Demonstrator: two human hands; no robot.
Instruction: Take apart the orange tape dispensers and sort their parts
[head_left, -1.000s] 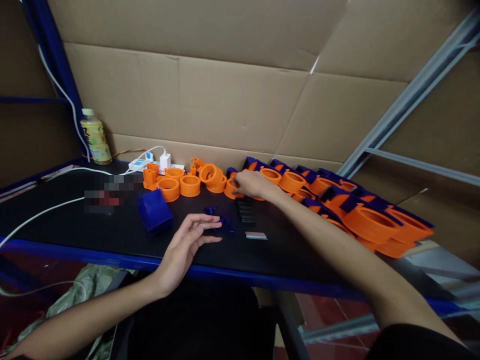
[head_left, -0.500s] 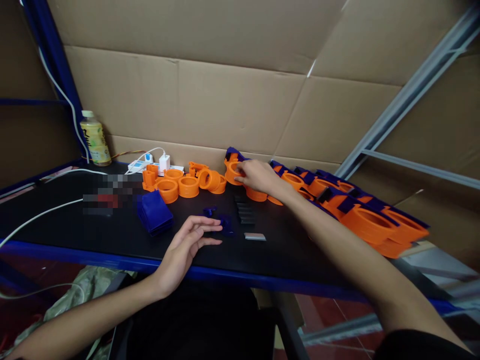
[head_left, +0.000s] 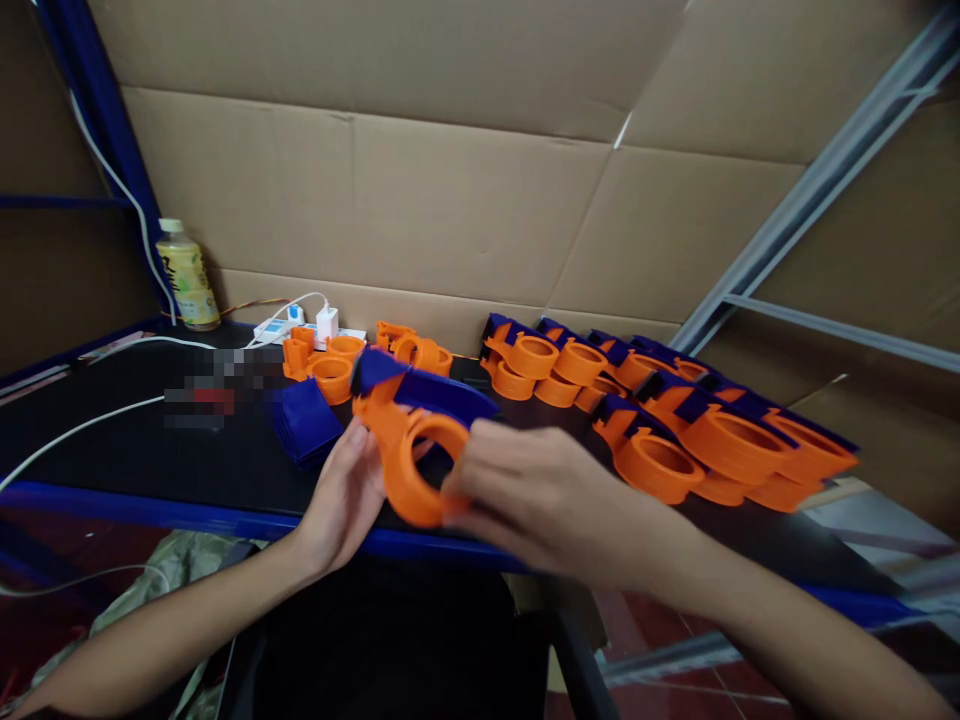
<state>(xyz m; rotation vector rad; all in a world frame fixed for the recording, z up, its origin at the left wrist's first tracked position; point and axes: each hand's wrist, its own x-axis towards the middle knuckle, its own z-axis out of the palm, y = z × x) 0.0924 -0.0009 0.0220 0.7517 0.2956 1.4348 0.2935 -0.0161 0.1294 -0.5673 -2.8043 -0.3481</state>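
An orange tape dispenser (head_left: 400, 475) with a dark blue flap is held tilted above the front middle of the black table. My right hand (head_left: 536, 495), slightly blurred, grips its ring from the right with bent fingers. At its left end, my left hand (head_left: 345, 505) has the thumb against the orange body, and the other fingers are partly hidden behind it. Just left of the dispenser lies a stack of dark blue flat pieces (head_left: 304, 425). The small parts on the table behind it are mostly covered by the dispenser and my hands.
Several finished-looking orange and blue dispensers (head_left: 660, 465) stand in stacked rows at the right. Loose orange ring parts (head_left: 330, 378) sit at the back left, near a power strip with a white charger (head_left: 327, 322). A yellow-labelled bottle (head_left: 187, 280) stands in the left corner.
My right hand has come from the back of the table to the front middle, bringing the tape dispenser. My left hand has shifted slightly left and now holds the dispenser's left end.
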